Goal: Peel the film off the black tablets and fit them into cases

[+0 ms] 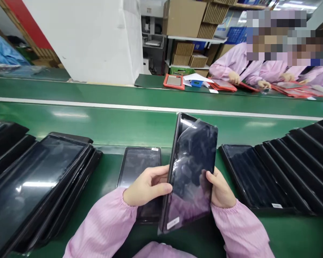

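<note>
I hold a black tablet [190, 168] upright and tilted over the green bench, with a loose clear film sheet [196, 157] lying over its screen. My left hand [148, 186] is closed on the tablet's left edge, thumb across the front. My right hand [220, 190] grips the right edge, fingers wrapped round the film and tablet. A small white label [173, 223] shows at the tablet's bottom corner. Another black tablet [138, 168] lies flat on the bench just behind my left hand.
A stack of overlapping black tablets [34, 186] lies at the left; a fanned row of black tablets [280, 168] fills the right. A green conveyor belt [110, 118] runs behind. Across it, people in pink sleeves [239, 66] handle red-framed parts [173, 81]. Cardboard boxes [183, 14] stand on shelves.
</note>
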{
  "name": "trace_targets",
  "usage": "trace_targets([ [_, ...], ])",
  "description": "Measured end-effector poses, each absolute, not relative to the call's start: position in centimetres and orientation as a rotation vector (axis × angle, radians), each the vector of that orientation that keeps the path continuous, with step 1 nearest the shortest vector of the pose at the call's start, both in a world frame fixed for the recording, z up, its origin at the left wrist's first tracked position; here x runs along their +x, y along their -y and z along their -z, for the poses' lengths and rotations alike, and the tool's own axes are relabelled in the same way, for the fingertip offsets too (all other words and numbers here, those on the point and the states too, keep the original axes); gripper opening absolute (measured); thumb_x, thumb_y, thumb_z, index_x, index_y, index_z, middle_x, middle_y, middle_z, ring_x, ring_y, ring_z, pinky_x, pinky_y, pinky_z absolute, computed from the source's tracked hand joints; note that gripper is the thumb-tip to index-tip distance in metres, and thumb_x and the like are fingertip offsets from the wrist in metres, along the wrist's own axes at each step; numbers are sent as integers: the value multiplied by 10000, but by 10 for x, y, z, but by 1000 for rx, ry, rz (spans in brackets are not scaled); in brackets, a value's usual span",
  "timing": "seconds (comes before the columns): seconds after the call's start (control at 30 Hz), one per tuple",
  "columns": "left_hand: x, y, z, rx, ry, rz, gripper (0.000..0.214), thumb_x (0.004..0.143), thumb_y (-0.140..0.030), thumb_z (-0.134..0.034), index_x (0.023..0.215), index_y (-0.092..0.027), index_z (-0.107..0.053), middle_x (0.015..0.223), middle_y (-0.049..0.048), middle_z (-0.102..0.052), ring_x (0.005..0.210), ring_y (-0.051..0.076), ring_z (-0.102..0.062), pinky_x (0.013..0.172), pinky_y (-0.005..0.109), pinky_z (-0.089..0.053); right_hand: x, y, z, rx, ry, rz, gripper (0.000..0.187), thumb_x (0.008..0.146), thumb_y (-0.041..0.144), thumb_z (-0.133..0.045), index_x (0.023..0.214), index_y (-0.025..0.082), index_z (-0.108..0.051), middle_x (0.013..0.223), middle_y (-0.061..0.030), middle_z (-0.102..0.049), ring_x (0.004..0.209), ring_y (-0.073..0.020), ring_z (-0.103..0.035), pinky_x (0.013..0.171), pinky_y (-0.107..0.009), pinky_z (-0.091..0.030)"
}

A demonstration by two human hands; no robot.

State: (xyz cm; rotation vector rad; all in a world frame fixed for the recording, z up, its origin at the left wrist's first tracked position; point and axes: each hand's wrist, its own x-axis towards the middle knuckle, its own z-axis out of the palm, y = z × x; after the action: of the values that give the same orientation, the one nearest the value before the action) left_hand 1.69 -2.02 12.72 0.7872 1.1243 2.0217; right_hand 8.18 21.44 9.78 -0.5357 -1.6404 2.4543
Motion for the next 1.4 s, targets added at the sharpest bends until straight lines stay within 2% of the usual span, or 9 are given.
trace_targets([
  [0.3,16,23,-132,712,-1109,-1945,390,875,-177,-684,1238,-319,-692,993,-1,-689,732,55,-545,674,120,-434,83,-212,-89,-647,1549,-2559,375,590,393,-930,830,239,-686,641,38,-659,517,-111,-607,494,-189,-523],
  [0.5,19,22,-132,643,-1313,-1921,376,824,-111,-633,1171,-227,-717,835,5,-594,638,68,-443,583,165,-387,85,-215,-88,-629,1582,-2524,372,587,381,-934,845,244,-703,643,39,-663,488,-99,-600,398,-149,-459],
  [0.8,18,25,-136,574,-1404,-1870,286,790,-170,-652,1065,-168,-728,737,-12,-522,607,87,-425,566,214,-378,86,-215,-88,-520,1605,-2425,320,613,361,-912,863,261,-737,648,31,-672,467,-107,-602,438,-183,-515],
  [0.9,19,24,-135,638,-1455,-1780,434,773,-236,-707,1200,-191,-650,869,19,-611,755,157,-552,698,277,-471,86,-213,-86,-499,1687,-2328,335,672,386,-866,951,260,-732,763,-7,-732,595,-171,-683,568,-268,-583],
  [1.0,19,21,-133,686,-1570,-1636,598,707,-173,-734,1275,-200,-548,952,27,-630,884,209,-587,825,342,-494,83,-210,-88,-423,1773,-2214,395,748,392,-795,1107,256,-701,1014,-60,-758,912,-263,-728,821,-390,-593],
  [1.1,18,20,-131,625,-1591,-1538,362,715,-137,-673,1056,-181,-562,798,-27,-553,728,149,-526,692,289,-466,76,-216,-90,-360,1765,-2013,562,775,352,-751,1311,250,-614,1227,-85,-698,1120,-293,-667,947,-428,-541],
  [1.2,18,21,-132,611,-1456,-1472,305,691,-122,-681,949,-190,-533,729,-66,-479,643,106,-451,619,253,-413,72,-235,-90,-497,1666,-1762,698,763,321,-764,1420,277,-534,1127,-59,-728,959,-239,-703,863,-394,-560],
  [1.3,20,22,-134,623,-1410,-1390,340,681,-109,-684,976,-195,-541,775,-62,-513,673,108,-468,644,255,-410,72,-256,-88,-545,1722,-1516,449,789,324,-750,1232,270,-697,982,-39,-750,828,-208,-692,813,-379,-558],
  [1.4,22,22,-136,582,-1442,-1325,321,692,-127,-686,966,-196,-534,785,-59,-530,693,119,-482,650,260,-401,74,-265,-86,-359,1885,-1237,188,837,305,-714,1001,238,-777,1003,-51,-745,947,-231,-684,886,-403,-537],
])
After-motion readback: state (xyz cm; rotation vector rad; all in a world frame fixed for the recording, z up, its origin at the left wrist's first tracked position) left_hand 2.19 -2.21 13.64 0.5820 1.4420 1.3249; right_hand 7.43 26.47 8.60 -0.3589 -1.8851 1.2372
